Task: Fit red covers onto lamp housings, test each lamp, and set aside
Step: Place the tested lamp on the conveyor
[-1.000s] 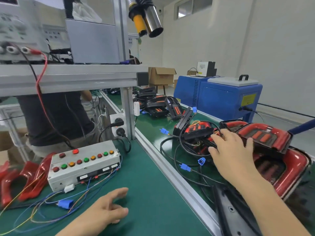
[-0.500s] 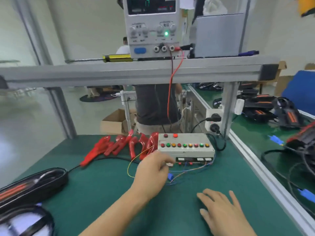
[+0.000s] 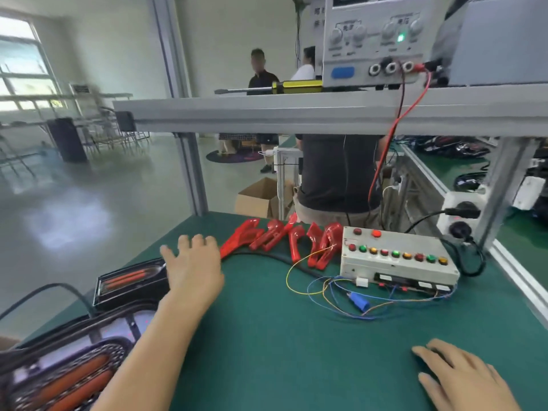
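Several red covers [image 3: 278,238] lie in a row at the back of the green bench. My left hand [image 3: 192,265] stretches over the mat with fingers spread, holding nothing, just left of the covers and right beside a black lamp housing [image 3: 130,281] with orange strips. More black housings [image 3: 59,372] are stacked at the front left corner. My right hand [image 3: 462,378] rests flat on the mat at the front right. A grey test box [image 3: 394,262] with coloured buttons stands right of the covers, with thin wires and a blue connector [image 3: 360,301] lying in front of it.
An aluminium shelf [image 3: 326,111] crosses overhead, carrying a power supply [image 3: 376,43] and a yellow screwdriver [image 3: 284,86]. A red lead hangs down from it. A person in a dark shirt [image 3: 338,173] stands behind the bench. A conveyor rail [image 3: 516,271] and socket block border the right side.
My view swung left from the conveyor to the bench. My left hand left the test box wires and moved left toward the housing. My right hand came off the conveyor lamps onto the mat.
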`<move>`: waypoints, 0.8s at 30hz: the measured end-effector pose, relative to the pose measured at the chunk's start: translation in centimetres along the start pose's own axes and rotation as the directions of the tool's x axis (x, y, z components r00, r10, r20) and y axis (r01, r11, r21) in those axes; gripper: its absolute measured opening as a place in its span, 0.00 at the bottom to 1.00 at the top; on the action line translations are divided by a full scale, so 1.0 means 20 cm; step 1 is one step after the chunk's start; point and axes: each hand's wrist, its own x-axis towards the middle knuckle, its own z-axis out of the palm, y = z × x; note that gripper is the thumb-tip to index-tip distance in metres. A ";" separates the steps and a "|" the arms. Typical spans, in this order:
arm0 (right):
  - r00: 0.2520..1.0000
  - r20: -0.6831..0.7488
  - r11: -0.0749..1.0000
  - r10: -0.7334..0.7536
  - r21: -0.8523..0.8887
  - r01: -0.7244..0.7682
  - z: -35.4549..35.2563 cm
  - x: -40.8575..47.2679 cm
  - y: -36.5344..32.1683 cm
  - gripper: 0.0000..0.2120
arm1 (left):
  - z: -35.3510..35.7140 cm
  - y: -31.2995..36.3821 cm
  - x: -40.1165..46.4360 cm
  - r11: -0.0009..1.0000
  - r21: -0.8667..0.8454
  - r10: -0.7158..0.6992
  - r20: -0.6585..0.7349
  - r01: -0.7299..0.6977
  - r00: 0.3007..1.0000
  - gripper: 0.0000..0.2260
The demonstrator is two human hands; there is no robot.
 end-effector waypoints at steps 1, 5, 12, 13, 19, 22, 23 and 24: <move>1.000 0.017 1.000 0.021 -0.014 -0.021 0.00 -0.01 0.00 0.45 | 0.02 -0.03 0.01 0.998 0.020 -0.060 0.038 0.060 0.997 0.24; 0.979 0.190 0.993 0.070 -0.105 -0.051 -0.10 0.04 -0.04 0.37 | 0.11 -0.07 0.04 0.983 0.043 -0.181 0.165 0.176 0.970 0.21; 0.949 0.301 0.995 0.090 0.020 -0.101 -0.14 0.00 -0.03 0.37 | 0.24 -0.09 0.09 0.982 0.071 -0.178 0.087 0.172 0.980 0.19; 0.963 0.253 0.994 0.092 0.035 -0.105 -0.09 -0.01 -0.03 0.39 | 0.25 -0.09 0.10 0.982 0.075 -0.178 0.073 0.173 0.981 0.18; 0.942 0.325 0.995 0.084 0.031 -0.100 -0.08 0.00 -0.03 0.36 | 0.26 -0.10 0.16 0.980 0.063 -0.191 0.072 0.187 0.979 0.15; 0.978 0.203 0.994 0.047 0.088 -0.066 -0.01 -0.02 0.01 0.40 | 0.25 -0.09 0.17 0.987 0.030 -0.162 0.051 0.160 0.986 0.14; 0.990 0.140 0.999 0.027 0.033 -0.032 -0.01 -0.02 0.01 0.40 | 0.24 -0.08 0.17 0.990 0.016 -0.144 0.044 0.143 0.989 0.14; 0.999 0.036 1.000 0.018 -0.025 -0.018 0.02 -0.03 0.02 0.40 | 0.24 -0.07 0.17 0.992 0.000 -0.124 0.035 0.124 0.992 0.14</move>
